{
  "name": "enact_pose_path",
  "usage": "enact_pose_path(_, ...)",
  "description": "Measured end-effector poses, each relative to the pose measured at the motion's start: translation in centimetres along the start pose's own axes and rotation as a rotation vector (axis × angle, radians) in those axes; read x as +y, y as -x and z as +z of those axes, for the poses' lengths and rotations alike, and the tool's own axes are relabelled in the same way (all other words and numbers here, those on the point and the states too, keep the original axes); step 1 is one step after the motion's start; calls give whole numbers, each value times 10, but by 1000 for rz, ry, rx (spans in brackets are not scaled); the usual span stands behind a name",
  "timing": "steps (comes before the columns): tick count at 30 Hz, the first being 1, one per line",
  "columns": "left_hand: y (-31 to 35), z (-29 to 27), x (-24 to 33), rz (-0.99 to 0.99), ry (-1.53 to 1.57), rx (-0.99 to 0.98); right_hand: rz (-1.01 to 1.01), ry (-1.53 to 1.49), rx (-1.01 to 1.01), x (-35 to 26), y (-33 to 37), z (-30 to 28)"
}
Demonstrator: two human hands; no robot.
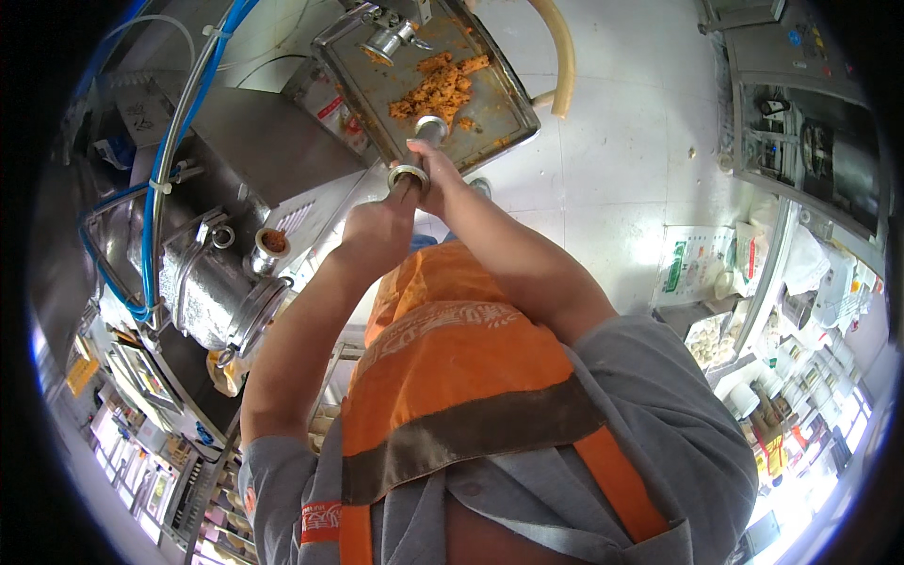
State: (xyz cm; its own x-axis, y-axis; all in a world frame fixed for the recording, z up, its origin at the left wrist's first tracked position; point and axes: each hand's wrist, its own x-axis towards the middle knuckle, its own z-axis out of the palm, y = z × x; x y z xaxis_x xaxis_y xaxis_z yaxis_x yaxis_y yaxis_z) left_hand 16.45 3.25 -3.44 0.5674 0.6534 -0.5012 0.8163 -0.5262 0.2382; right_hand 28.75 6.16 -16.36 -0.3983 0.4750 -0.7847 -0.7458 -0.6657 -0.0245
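Gripping a metal tube [409, 171] in the head view, the left hand [379, 229] and the right hand [436, 173] close around it, the right one farther along. Its far end shows against the lower part of a dull, rectangular metal tray [499, 105] with a raised rim. On the tray lies a crumbly, moist-looking orange-brown mass [435, 90] in an uneven heap, with loose bits around it. A shiny metal spout [388, 43] hangs above the tray's upper part. At left stands a rounded, mottled metal vessel [202, 292]; its short round port [271, 243] holds similar orange-brown matter. Smooth blue hoses [155, 202] run past it, and an orange fabric apron [452, 353] bulges below the hands.

Most of the left fingers are hidden, the tray's top is cut off, and the tube's height over the tray cannot be told. The tube looks silvery and slim, with broad round collars, one at its far end and one between the hands.
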Motion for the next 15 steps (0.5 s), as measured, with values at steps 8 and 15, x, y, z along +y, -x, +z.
enact_pose_path(8,-16,0,-2,-57,-74,-180,56,-74,-38,9,8,-3)
enact_pose_path(15,-33,-8,8,-212,-71,-366,7,3,10,12,17,11)
